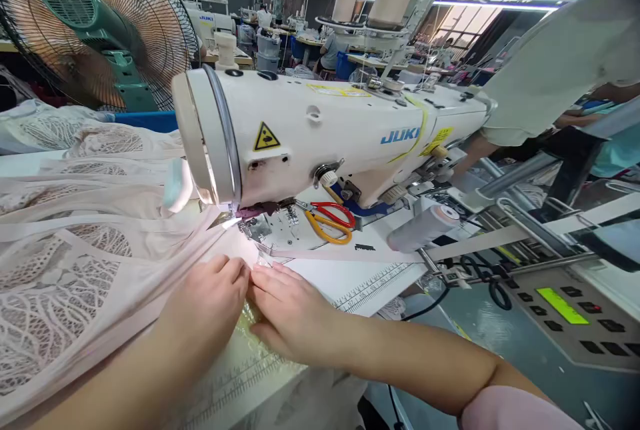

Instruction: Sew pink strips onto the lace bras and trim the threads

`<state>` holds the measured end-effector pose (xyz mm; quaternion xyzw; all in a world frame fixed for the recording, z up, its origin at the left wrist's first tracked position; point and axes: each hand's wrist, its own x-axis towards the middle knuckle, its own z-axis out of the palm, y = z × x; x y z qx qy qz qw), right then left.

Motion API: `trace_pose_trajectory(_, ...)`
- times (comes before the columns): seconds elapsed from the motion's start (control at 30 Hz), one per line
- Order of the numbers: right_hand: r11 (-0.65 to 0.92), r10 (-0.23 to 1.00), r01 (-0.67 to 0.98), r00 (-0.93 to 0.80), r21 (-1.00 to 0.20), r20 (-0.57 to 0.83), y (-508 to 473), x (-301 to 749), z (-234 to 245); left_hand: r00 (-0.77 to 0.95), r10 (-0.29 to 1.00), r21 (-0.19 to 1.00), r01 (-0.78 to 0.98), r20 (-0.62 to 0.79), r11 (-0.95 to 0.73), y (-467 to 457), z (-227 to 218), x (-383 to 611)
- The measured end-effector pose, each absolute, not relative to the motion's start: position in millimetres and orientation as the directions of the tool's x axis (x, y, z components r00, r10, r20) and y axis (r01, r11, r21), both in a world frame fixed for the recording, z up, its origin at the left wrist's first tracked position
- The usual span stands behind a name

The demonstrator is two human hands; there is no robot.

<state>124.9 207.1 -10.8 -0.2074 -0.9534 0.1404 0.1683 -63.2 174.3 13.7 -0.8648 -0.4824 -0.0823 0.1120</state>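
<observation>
Both hands are close together in front of the sewing machine (310, 130), just short of its needle area. My left hand (210, 297) has its fingers curled down on a pale pink lace garment (165, 270), pinching its edge. Beside it, my right hand (295, 310) also closes its fingertips on the pale fabric at that edge. The cloth runs from my fingers up under the machine head, where a lamp lights it. The exact grip of the fingertips is partly hidden. Yellow-handled scissors (333, 233) and a red-handled tool (345, 213) lie on the machine bed behind my right hand.
Lace pieces (75, 270) spread over the left side of the table. A large fan (100, 30) stands behind them. A roll of pale tape (425, 227) sits right of the bed, near a control panel (575, 317). Printed rulers (375, 287) mark the tabletop. A person's sleeve (545, 77) is at right.
</observation>
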Motion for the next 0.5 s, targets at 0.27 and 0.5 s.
trace_pose_trajectory(0.27, 0.911, 0.39, 0.281, -0.829, -0.303, 0.401, 208.0, 129.1, -21.1, 0.618, 0.73, -0.23, 0.787, 0.294, -0.573, 155.6, 3.1, -85.0)
trace_pose_trajectory(0.5, 0.908, 0.39, 0.279, -0.833, -0.311, 0.391, 211.0, 129.3, -21.7, 0.641, 0.723, -0.174, 0.767, 0.258, -0.617, 175.1, 1.0, -109.2)
